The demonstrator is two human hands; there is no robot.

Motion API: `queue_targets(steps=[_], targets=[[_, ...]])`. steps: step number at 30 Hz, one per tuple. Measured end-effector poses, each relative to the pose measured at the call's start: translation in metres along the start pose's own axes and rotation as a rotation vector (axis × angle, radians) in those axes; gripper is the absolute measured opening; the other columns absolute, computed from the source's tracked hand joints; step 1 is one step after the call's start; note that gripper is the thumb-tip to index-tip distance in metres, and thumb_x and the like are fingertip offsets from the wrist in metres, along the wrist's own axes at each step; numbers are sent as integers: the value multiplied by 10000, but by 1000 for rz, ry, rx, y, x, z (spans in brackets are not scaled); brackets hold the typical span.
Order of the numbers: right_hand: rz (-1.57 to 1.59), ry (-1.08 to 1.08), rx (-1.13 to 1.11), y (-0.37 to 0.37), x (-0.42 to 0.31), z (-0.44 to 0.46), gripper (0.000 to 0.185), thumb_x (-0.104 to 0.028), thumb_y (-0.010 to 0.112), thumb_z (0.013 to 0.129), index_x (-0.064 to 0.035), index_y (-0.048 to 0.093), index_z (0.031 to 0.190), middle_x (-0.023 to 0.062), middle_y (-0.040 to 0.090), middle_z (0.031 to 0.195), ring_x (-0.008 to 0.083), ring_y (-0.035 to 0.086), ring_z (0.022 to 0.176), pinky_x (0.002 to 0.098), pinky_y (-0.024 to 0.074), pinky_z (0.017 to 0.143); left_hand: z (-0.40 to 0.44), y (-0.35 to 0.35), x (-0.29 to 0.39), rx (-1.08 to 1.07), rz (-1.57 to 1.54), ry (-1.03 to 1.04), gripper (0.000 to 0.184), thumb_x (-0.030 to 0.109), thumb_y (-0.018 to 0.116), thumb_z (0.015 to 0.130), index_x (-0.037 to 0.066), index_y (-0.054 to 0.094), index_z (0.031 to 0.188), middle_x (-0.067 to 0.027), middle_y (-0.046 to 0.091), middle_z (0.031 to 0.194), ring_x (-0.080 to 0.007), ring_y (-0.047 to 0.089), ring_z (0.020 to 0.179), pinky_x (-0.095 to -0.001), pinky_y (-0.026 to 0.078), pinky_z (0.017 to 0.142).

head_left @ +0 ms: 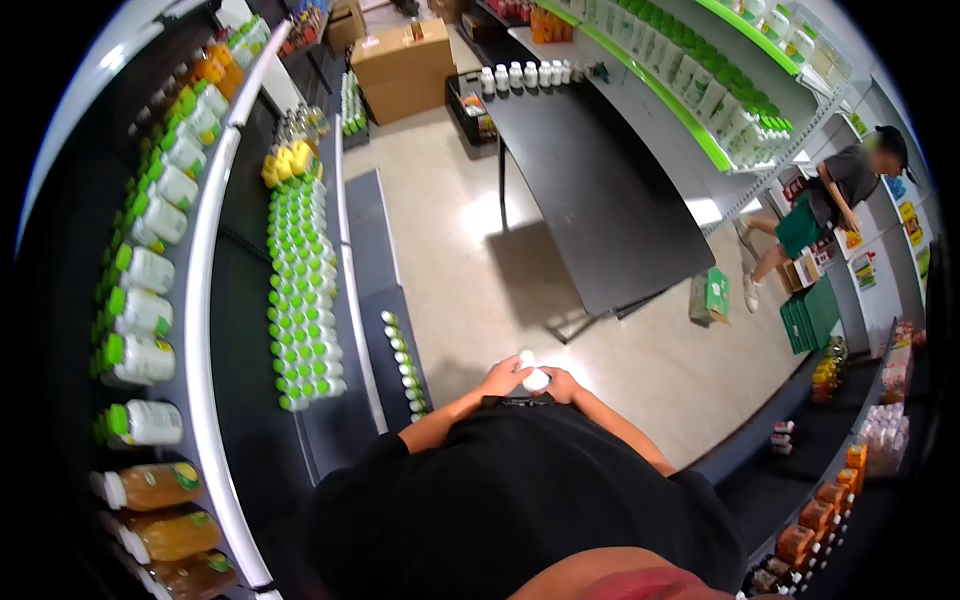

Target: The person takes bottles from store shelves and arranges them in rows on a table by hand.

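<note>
From my left hand [507,376] and right hand [562,387], low in the centre of the frame, I have a lane of pale glossy floor [440,250] running upward. The dark shelving with a white front rail [203,250] walls its left, the long black table [600,190] its right; a green-and-white cardboard carton [715,295] obstructs right of centre.

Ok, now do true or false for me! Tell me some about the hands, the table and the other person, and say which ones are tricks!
1. The left hand and right hand are close together, at a white thing. True.
2. The table is white. False: it is black.
3. White bottles stand at the table's far end. True.
4. The brown box is on the table. False: it is on the floor.
5. The other person wears a cap. True.
</note>
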State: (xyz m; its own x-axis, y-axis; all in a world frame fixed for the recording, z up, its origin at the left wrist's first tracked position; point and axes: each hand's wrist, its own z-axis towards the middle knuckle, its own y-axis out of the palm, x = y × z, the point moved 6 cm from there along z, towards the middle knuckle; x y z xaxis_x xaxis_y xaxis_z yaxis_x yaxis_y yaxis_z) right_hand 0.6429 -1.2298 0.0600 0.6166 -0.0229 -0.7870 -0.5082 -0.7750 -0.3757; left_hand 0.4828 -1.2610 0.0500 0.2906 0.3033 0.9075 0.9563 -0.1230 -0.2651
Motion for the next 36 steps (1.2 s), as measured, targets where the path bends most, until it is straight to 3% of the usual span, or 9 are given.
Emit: queue_targets(steps=[1, 6, 10, 15, 17, 21, 25, 29, 36], targets=[[-45, -147, 72, -12, -3, 24, 621, -282, 855, 619, -94, 663, 1179, 114, 718, 1023, 228, 674, 931, 351, 515, 865, 20, -9, 5, 47, 122, 122, 320, 331, 658, 915, 26, 594, 986, -118, 655, 798, -179, 604, 742, -342, 473, 653], [18, -63, 14, -83, -49, 102, 662, -308, 895, 526, -93, 692, 1119, 93, 721, 985, 208, 674, 895, 344, 523, 842, 103, -76, 72, -61, 290, 180, 344, 378, 678, 881, 60, 593, 979, -136, 672, 834, -242, 631, 743, -363, 490, 685], [192, -174, -32, -100, -81, 172, 535, -192, 889, 606, -59, 682, 1082, 17, 691, 901, 134, 615, 816, 303, 517, 776, 156, -131, 98, 76, 400, 147, 390, 435, 671, 854, 66, 589, 950, -196, 669, 845, -376, 649, 800, -444, 494, 686], [-142, -132, -140, -92, -124, 261, 660, -434, 878, 550, -133, 708, 1112, 88, 725, 955, 224, 679, 878, 347, 527, 833, 186, -189, 27, 311, 264, 8, 387, 423, 639, 876, 49, 578, 952, -220, 645, 858, -404, 633, 819, -463, 483, 697], [-348, -100, -280, -63, -111, 312, 758, -493, 860, 535, -164, 675, 1193, 127, 710, 1068, 272, 665, 998, 374, 509, 896, 197, -212, 1, 222, 323, -12, 359, 421, 584, 922, 70, 578, 999, -204, 640, 891, -363, 628, 833, -436, 474, 718], [-360, -136, -433, -14, -96, 389, 676, -457, 839, 612, -161, 661, 1194, 120, 697, 1109, 288, 650, 1046, 381, 493, 925, 237, -250, -73, -73, 186, -70, 406, 440, 548, 941, 44, 592, 1022, -204, 657, 926, -347, 641, 859, -426, 483, 756], [-230, -128, -383, -55, -170, 446, 656, -468, 848, 628, -161, 655, 1175, 109, 704, 1083, 271, 661, 999, 391, 502, 902, 302, -330, -70, -26, 180, 121, 432, 460, 574, 931, 37, 594, 1015, -196, 642, 881, -310, 634, 826, -416, 486, 738], [-225, -131, -145, -90, -202, 522, 743, -478, 848, 585, -127, 628, 1202, 160, 695, 1055, 295, 660, 972, 402, 513, 877, 382, -395, -56, -67, 57, -7, 411, 437, 652, 901, 30, 601, 877, -128, 599, 751, -202, 540, 692, -386, 466, 646], [-23, 10, 37, -166, -246, 536, 685, -389, 831, 577, -86, 649, 1163, 173, 687, 1053, 309, 656, 979, 394, 509, 880, 464, -418, -8, -257, 134, -10, 346, 382, 659, 914, 43, 596, 952, -76, 613, 771, -142, 545, 715, -322, 462, 643]])
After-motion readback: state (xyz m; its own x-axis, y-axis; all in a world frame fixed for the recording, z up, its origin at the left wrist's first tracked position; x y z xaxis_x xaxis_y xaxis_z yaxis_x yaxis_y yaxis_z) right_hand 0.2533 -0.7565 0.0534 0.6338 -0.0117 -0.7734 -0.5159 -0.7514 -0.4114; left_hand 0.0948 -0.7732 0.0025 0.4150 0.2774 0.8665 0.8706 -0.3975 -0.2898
